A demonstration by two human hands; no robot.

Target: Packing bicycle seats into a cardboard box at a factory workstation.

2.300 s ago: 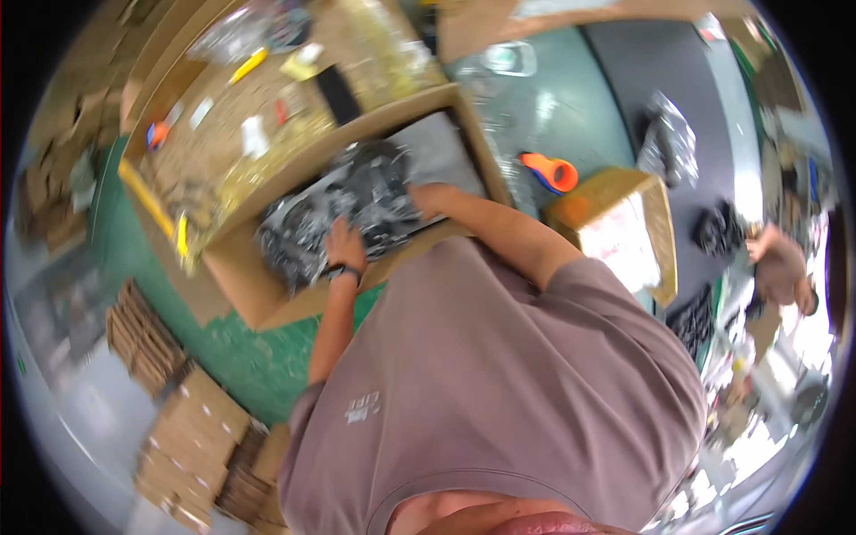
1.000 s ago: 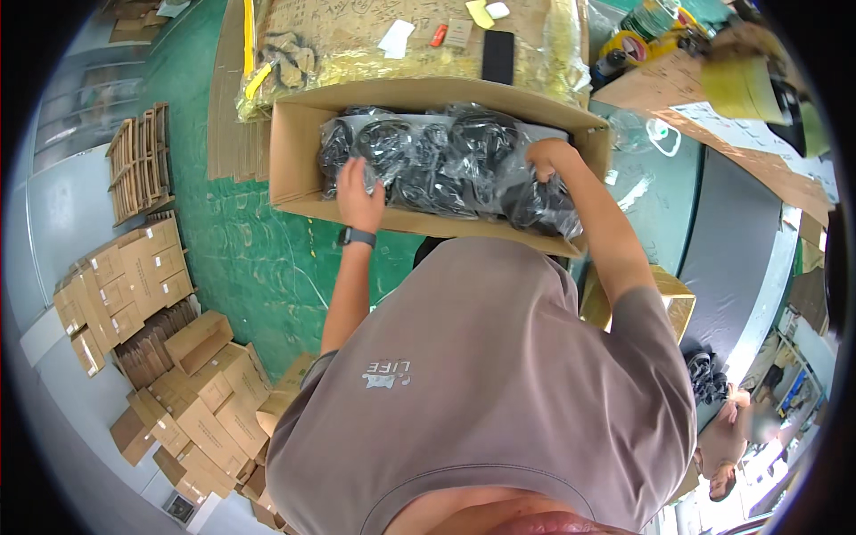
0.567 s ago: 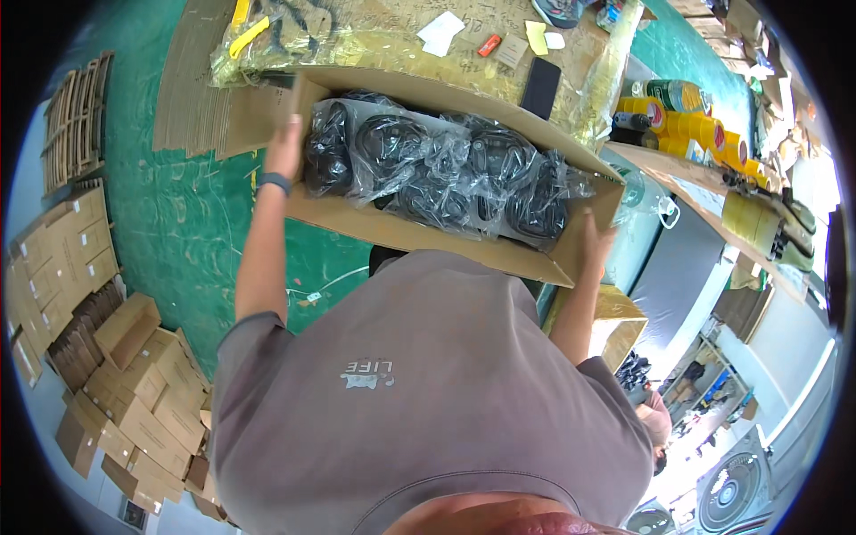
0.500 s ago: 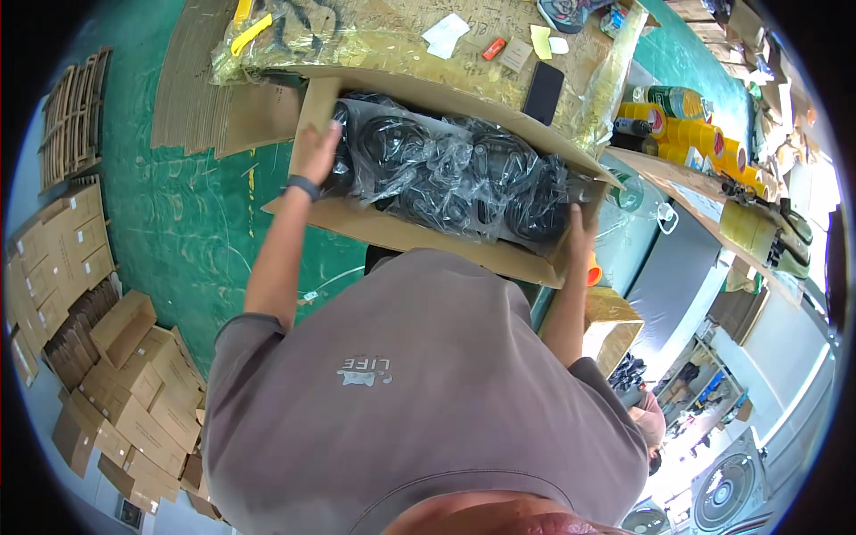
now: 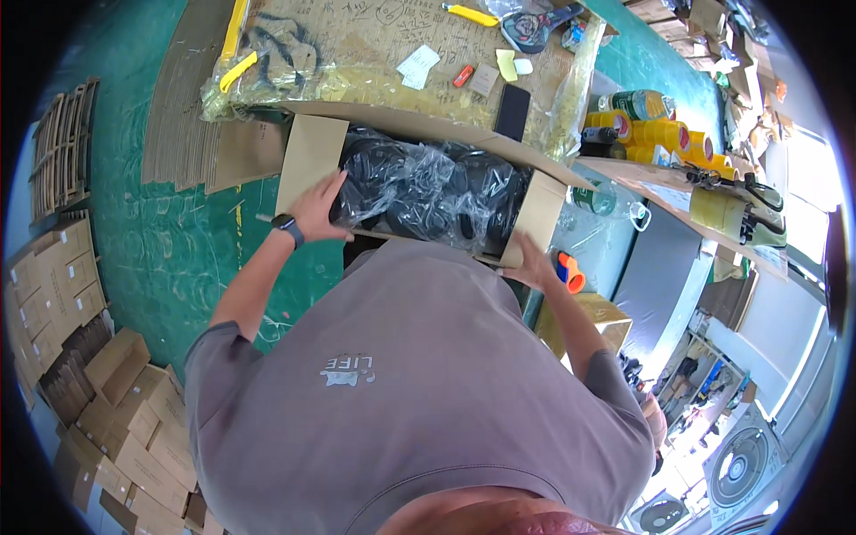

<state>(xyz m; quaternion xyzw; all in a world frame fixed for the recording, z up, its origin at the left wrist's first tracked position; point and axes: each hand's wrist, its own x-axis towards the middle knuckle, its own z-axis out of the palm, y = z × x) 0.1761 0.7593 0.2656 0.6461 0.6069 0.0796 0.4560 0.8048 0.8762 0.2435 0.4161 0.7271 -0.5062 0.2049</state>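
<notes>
An open cardboard box [image 5: 308,153] lies between my hands at the near edge of the workbench. Black items wrapped in clear plastic [image 5: 437,183] fill it; their kind is hidden by the wrap. Its left and right end flaps stand spread, and a long flap runs along the far side. My left hand [image 5: 319,212], a dark watch [image 5: 287,230] on its wrist, grips the near left corner, thumb apart from the fingers. At the near right corner, my right hand [image 5: 532,265] is closed on the cardboard by the right end flap [image 5: 539,214].
The workbench [image 5: 357,53] holds a phone [image 5: 512,112], paper slips and a yellow cutter [image 5: 238,71]. Yellow tape rolls [image 5: 658,135] sit on a side shelf. An orange-and-blue tape dispenser [image 5: 571,273] is beside my right forearm. Flattened cardboard [image 5: 183,116] leans at left.
Both hands have moved closer to my body along the box ends. The end flaps now show wide and spread outward, and the near flap has dropped mostly out of sight.
</notes>
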